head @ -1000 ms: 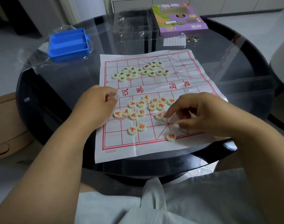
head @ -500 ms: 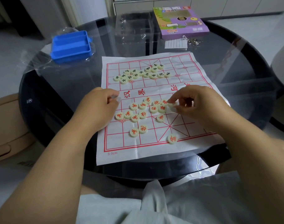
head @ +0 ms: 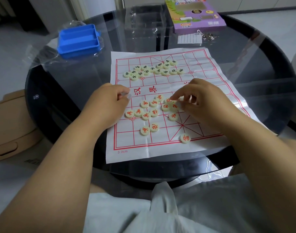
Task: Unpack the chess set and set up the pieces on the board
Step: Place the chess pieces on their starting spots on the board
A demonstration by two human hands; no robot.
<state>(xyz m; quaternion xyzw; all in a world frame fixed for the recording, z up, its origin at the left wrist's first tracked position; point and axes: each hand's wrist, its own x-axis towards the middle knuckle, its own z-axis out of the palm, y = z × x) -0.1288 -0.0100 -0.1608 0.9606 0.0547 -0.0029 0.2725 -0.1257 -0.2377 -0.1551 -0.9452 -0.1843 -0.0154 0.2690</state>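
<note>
While the left hand (head: pixel 108 101) rested curled on the left edge of the board (head: pixel 211 78), seeming to pinch something small I could not identify, the red pieces (head: pixel 150 113) lay in a loose heap just to its right. The right hand (head: pixel 199 100) was nearer to that heap; its curled fingertips touched the far pieces, and a grip was not plain. One red piece (head: pixel 185 138) lay alone at the near edge. The black pieces (head: pixel 152 69) lay clustered beyond. The board read "汉界" and "3.0cm".
</note>
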